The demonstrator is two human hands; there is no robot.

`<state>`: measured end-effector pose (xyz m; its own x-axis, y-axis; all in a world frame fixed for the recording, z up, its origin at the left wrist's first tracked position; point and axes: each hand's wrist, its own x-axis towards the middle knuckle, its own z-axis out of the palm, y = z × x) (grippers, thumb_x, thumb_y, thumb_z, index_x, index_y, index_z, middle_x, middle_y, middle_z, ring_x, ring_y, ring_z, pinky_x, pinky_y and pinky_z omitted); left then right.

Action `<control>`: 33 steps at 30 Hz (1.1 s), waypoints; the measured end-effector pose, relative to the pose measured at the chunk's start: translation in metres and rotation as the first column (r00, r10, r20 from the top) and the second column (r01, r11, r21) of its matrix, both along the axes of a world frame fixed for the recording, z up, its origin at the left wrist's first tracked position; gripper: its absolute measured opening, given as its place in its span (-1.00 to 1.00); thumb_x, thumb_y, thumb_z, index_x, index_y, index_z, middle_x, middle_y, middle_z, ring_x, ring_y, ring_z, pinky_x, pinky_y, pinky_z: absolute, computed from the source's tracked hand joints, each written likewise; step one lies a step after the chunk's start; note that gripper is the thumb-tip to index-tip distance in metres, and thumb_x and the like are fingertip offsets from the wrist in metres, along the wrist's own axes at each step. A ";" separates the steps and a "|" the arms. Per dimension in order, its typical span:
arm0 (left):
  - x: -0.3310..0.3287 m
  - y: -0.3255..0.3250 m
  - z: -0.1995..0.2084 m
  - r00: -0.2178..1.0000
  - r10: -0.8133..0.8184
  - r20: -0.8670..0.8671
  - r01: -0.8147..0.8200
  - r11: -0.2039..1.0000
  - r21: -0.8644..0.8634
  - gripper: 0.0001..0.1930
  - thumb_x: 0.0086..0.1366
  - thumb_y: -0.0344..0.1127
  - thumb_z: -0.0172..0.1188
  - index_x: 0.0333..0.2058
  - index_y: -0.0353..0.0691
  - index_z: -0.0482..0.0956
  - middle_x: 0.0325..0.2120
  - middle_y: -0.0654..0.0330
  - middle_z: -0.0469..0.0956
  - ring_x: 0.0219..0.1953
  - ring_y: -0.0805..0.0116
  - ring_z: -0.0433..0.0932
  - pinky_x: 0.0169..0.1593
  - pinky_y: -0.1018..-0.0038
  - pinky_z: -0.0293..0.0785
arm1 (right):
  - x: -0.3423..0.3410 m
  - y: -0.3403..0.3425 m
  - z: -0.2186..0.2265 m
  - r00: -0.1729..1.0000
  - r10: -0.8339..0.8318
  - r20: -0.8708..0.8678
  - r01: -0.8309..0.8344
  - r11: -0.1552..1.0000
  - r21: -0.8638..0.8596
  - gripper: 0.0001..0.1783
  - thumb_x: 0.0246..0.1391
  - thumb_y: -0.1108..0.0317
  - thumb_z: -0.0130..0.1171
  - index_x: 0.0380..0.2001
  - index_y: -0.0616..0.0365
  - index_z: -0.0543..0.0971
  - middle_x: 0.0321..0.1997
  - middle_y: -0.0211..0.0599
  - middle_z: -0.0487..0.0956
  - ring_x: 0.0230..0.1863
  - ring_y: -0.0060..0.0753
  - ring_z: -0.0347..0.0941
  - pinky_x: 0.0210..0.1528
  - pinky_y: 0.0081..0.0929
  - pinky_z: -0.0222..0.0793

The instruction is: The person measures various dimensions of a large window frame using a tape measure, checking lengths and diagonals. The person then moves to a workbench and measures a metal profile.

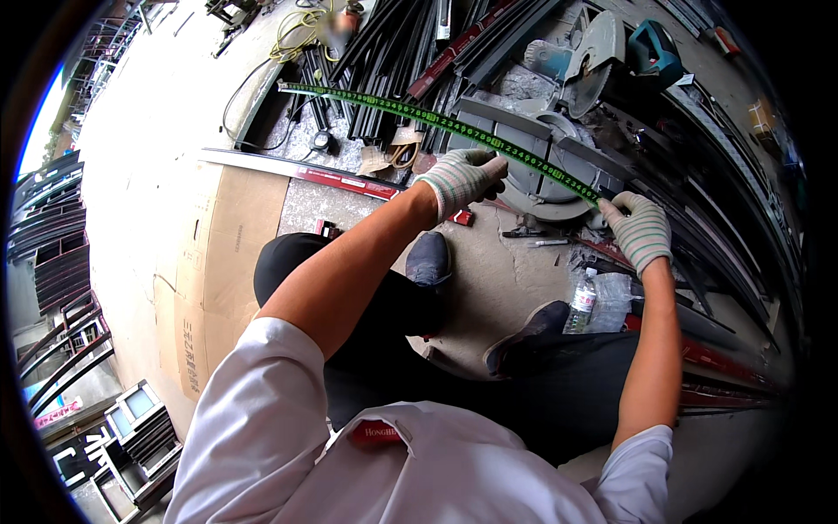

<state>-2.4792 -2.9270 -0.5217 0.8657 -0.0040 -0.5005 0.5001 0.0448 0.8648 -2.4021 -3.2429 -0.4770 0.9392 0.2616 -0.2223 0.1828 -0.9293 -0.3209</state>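
A green tape measure blade (436, 120) stretches in a slanting line from the upper left down to my right hand (642, 231). That gloved hand is closed on the blade's right end; the case does not show clearly. My left hand (461, 182), in a striped knit glove, hovers just below the middle of the blade with its fingers curled. Whatever those fingers may hold is hidden. Beneath the blade sits a grey mitre saw (548, 170) with a round blade guard (596, 48) and a teal handle (655, 52).
Dark metal profiles (375, 96) lie in a pile ahead, with more along the right. A red-and-white strip (340, 179) crosses the floor beside flattened cardboard (234, 253). A plastic bottle (582, 301) is near my foot. Stacked frames (131, 437) stand at lower left.
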 end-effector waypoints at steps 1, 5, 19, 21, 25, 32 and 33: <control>-0.001 0.000 0.000 1.000 0.004 0.005 -0.004 1.000 -0.005 -0.58 0.52 0.01 0.26 0.05 -0.26 0.68 -0.18 0.21 0.75 -0.21 0.46 0.71 -0.12 0.48 0.64 | -0.001 0.001 0.000 1.000 0.009 0.013 -0.009 1.000 -0.004 -0.55 0.22 -0.09 0.33 -0.24 0.13 0.75 -0.28 -0.01 0.72 -0.23 0.07 0.64 -0.12 -0.12 0.52; -0.003 -0.001 0.001 1.000 0.007 0.010 -0.007 1.000 -0.024 -0.57 0.51 0.01 0.26 0.05 -0.27 0.68 -0.19 0.21 0.75 -0.23 0.48 0.69 -0.12 0.49 0.63 | -0.001 0.002 0.002 1.000 0.009 0.000 -0.009 0.999 -0.034 -0.53 0.21 -0.13 0.32 -0.22 0.10 0.76 -0.21 0.00 0.71 -0.17 0.09 0.65 -0.09 -0.08 0.53; 0.001 -0.002 -0.012 0.996 -0.083 -0.013 0.083 0.996 0.031 -0.55 0.52 -0.06 0.26 0.13 -0.34 0.61 -0.12 0.13 0.73 -0.15 0.39 0.70 -0.04 0.43 0.68 | -0.003 -0.001 0.012 1.000 -0.007 -0.011 0.006 0.997 -0.073 -0.51 0.19 -0.16 0.33 -0.20 0.06 0.79 -0.11 -0.01 0.74 -0.03 0.09 0.66 0.05 -0.09 0.54; 0.001 -0.002 -0.013 0.998 -0.062 -0.027 0.062 0.998 -0.009 -0.53 0.52 -0.07 0.27 0.18 -0.34 0.58 -0.06 0.10 0.71 -0.05 0.34 0.70 0.02 0.41 0.67 | -0.003 0.000 0.011 1.000 0.000 0.003 0.000 0.998 -0.069 -0.52 0.19 -0.16 0.33 -0.19 0.05 0.79 -0.11 -0.02 0.74 -0.03 0.09 0.66 0.06 -0.09 0.54; -0.001 0.001 -0.011 0.998 -0.043 -0.042 0.041 0.999 -0.029 -0.55 0.51 -0.06 0.29 0.16 -0.29 0.62 -0.06 0.16 0.71 -0.05 0.36 0.70 0.07 0.41 0.65 | -0.002 0.002 0.012 1.000 -0.017 -0.017 0.016 0.997 -0.073 -0.51 0.18 -0.18 0.31 -0.19 0.03 0.80 -0.14 -0.05 0.75 -0.04 0.07 0.67 0.06 -0.09 0.54; 0.001 -0.007 -0.014 0.995 -0.086 0.055 0.086 0.996 -0.002 -0.58 0.55 -0.05 0.22 0.05 -0.37 0.64 -0.19 0.19 0.72 -0.21 0.42 0.66 -0.09 0.47 0.60 | -0.001 -0.006 0.012 0.999 0.042 0.014 -0.041 0.998 -0.051 -0.52 0.18 -0.14 0.29 -0.19 0.06 0.79 -0.17 -0.01 0.74 -0.06 0.10 0.67 0.04 -0.05 0.55; 0.002 -0.008 -0.014 0.997 -0.057 0.047 0.058 0.998 -0.022 -0.59 0.55 -0.07 0.22 0.05 -0.36 0.64 -0.19 0.21 0.71 -0.20 0.42 0.65 -0.09 0.48 0.60 | -0.001 -0.008 0.013 0.999 0.042 0.005 -0.042 0.997 -0.071 -0.51 0.19 -0.13 0.27 -0.19 0.09 0.78 -0.15 0.02 0.73 -0.06 0.12 0.66 0.04 -0.04 0.55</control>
